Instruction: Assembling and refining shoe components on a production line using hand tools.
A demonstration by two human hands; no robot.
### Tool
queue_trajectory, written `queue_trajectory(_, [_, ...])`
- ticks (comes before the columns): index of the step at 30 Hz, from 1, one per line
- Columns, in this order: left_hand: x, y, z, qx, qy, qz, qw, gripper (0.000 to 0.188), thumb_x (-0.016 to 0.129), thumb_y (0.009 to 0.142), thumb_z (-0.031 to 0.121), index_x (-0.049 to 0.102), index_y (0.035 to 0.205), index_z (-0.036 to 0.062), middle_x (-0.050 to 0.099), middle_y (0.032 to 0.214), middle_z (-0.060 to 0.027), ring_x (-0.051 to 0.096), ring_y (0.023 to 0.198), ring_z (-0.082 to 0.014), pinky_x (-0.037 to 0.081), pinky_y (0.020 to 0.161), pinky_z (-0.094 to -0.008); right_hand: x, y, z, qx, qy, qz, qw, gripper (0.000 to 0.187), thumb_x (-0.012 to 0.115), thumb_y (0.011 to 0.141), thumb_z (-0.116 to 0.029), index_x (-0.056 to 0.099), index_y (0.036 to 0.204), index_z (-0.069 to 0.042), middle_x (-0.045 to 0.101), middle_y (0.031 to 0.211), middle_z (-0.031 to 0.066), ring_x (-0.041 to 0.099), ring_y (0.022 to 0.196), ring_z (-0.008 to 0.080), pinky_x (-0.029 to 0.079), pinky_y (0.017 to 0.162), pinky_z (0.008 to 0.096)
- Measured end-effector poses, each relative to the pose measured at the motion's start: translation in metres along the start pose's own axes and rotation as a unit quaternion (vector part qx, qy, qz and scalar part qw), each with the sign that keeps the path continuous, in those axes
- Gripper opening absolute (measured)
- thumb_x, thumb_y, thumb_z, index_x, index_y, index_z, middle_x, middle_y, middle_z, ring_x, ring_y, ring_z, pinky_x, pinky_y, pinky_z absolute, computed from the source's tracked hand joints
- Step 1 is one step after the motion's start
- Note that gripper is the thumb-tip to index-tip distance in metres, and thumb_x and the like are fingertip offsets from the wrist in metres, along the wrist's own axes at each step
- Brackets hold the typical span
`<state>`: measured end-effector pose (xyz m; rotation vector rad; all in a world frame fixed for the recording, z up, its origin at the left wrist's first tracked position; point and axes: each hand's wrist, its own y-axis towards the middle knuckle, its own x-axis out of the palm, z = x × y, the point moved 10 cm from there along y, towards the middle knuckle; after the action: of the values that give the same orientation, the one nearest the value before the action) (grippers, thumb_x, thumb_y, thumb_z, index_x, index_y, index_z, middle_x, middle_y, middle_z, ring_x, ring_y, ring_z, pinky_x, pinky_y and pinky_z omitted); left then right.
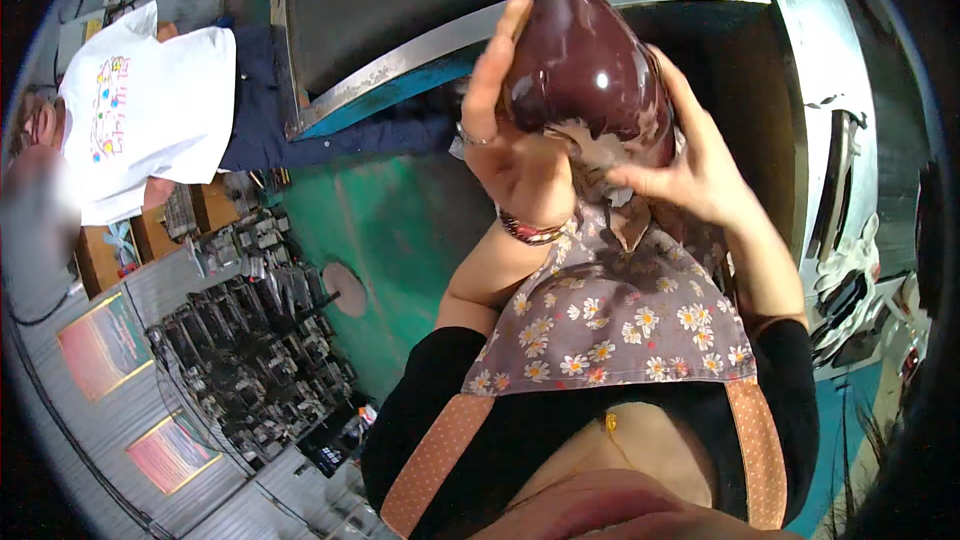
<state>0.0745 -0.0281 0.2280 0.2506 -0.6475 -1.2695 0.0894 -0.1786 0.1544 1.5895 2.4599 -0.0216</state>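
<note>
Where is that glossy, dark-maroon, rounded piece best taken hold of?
I'd grip the glossy maroon piece by its two curved flanks, one hand from each side: it broadens below a narrower top and looks slick, so a single pinch might slip. The bare left hand and bare right hand hold it so. The ragged, brownish crumpled material at its lower end looks less firm.

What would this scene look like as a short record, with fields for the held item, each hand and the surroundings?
Held item: glossy dark-red piece, rounded, with ragged edges on its lower side
Left hand: against the piece's left side
Right hand: against its right side, thumb near the ragged edges
Clothing: floral apron over a black top
Behind the piece: metal frame
Picture left: another person in a white shirt
</note>
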Motion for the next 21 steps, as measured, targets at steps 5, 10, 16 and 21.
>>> queue_trajectory(5, [0.017,-0.026,-0.047,-0.434,-0.315,-0.063,0.842,0.094,0.038,0.087,0.07,0.022,0.145,-0.0014,0.034,0.146,-0.0202,0.042,0.13,-0.0313,0.033,0.109,-0.045,-0.039,0.029,-0.027,-0.152,-0.146,-0.06,0.976,0.092,0.073,0.057,0.002,0.037,0.141,-0.008,0.047,0.138,0.0099,0.043,0.129,0.0257,0.03,0.11,0.0364])
queue_trajectory(10, [0.003,-0.073,-0.078,-0.55,-0.191,-0.16,0.797,0.099,0.042,0.085,0.07,0.022,0.141,-0.0088,0.043,0.137,-0.0267,0.046,0.126,-0.0371,0.038,0.105,-0.048,-0.021,0.054,-0.07,-0.235,-0.326,-0.198,0.894,0.07,0.064,0.067,0.003,0.047,0.133,-0.014,0.054,0.117,0.0119,0.047,0.111,0.0295,0.03,0.102,0.0394])
queue_trajectory(16, [0.004,-0.065,-0.066,-0.577,-0.16,-0.058,0.798,0.058,0.048,0.081,0.029,0.045,0.125,-0.0076,0.058,0.119,-0.0203,0.059,0.109,-0.032,0.046,0.096,-0.0443,-0.017,0.062,-0.062,-0.256,-0.195,-0.007,0.947,0.067,0.063,0.074,0.001,0.042,0.137,-0.008,0.035,0.142,0.0187,0.03,0.135,0.0357,0.029,0.11,0.0442])
queue_trajectory(21, [0.019,-0.052,-0.048,-0.503,-0.356,0.005,0.788,0.045,0.048,0.086,0.031,0.055,0.115,-0.0028,0.063,0.111,-0.0161,0.061,0.102,-0.0257,0.051,0.09,-0.0423,0.006,0.065,0.0,-0.036,0.492,0.062,0.867,0.049,0.043,0.093,-0.001,0.035,0.141,-0.001,0.039,0.142,0.0164,0.039,0.131,0.022,0.033,0.107,0.0344])
